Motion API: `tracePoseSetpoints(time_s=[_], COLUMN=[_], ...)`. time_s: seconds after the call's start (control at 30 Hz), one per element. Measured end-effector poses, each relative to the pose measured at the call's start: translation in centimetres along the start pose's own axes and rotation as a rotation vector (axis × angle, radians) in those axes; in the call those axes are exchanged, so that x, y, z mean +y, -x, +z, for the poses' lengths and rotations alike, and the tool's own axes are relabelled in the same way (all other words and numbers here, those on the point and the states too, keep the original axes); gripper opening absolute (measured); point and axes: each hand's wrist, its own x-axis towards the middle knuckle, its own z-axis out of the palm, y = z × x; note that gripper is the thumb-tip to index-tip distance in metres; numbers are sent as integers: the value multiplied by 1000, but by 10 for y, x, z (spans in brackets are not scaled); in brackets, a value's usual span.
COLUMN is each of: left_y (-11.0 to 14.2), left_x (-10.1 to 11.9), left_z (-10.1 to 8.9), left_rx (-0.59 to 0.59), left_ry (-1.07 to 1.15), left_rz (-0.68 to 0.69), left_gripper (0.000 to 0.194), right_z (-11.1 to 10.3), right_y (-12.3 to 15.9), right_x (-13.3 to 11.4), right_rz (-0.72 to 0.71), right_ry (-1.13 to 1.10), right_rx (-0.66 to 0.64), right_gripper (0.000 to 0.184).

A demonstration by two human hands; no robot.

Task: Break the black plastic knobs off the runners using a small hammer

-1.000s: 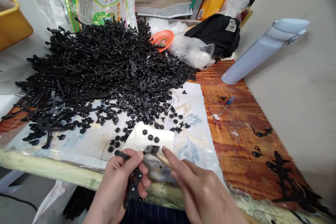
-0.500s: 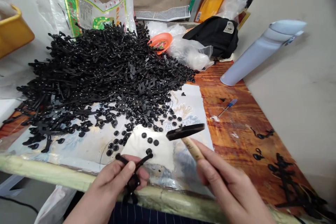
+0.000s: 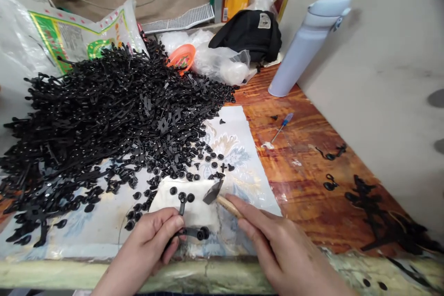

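Note:
My left hand (image 3: 157, 236) is closed on a black plastic bracket with jointed arms (image 3: 190, 231); one arm points up toward several small black round caps (image 3: 173, 191) on a white pad (image 3: 204, 215), another points right. Part of the bracket is hidden by my fingers. In my right hand (image 3: 267, 240) is a hammer (image 3: 227, 204), gripped by its light wooden handle. Its dark metal head is low over the pad, just right of the caps; whether it touches the pad I cannot tell.
A big heap of black plastic parts (image 3: 104, 101) covers the back left, against a printed plastic bag (image 3: 83, 32). An orange dish (image 3: 182, 58) lies at its edge. Rightward are a black bag (image 3: 249, 37), a light blue bottle (image 3: 305, 51), a screwdriver (image 3: 281, 127) and loose black parts (image 3: 367, 217).
The hammer has come down and left toward the pad, its head now turned. The bracket in my left hand has been turned and brought over the pad's edge. The whole view has shifted.

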Motion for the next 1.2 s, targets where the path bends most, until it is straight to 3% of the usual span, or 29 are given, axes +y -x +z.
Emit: tracePoseSetpoints(time_s=[0.37,1.0,1.2], left_y=[1,-5,-6], left_x=[17,19,20], left_z=[-2,-2,-2], left_rx=[33,-14,-10], left_ry=[-157,-256,-290], left_rz=[16,46,52], left_gripper=[54,49,43], right_z=[-5,-5,-13], right_y=[-1,0,-3], right_x=[-5,-11,-17], right_rz=[5,17,-39], right_ry=[54,52,47], right_rx=[2,44,65], right_gripper=[49,46,50])
